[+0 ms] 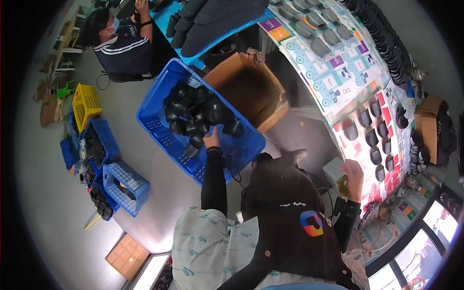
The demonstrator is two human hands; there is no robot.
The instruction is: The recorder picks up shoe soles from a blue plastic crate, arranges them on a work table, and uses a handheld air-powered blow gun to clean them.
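My left hand (210,140) reaches down into a blue plastic crate (159,126) on the floor, fingers on one of the several black rounded parts (195,113) heaped inside; whether it grips one I cannot tell. My right hand (353,175) rests at the edge of the workbench (338,72), above a small yellowish object (342,184), near rows of dark oval parts (377,140) laid on printed sheets. What the right hand holds, if anything, is hidden.
An open cardboard box (251,89) stands beside the crate. Smaller blue crates (123,186) and a yellow basket (86,102) sit at the left. Another person (121,41) sits at the far table. Monitors (425,241) glow at lower right.
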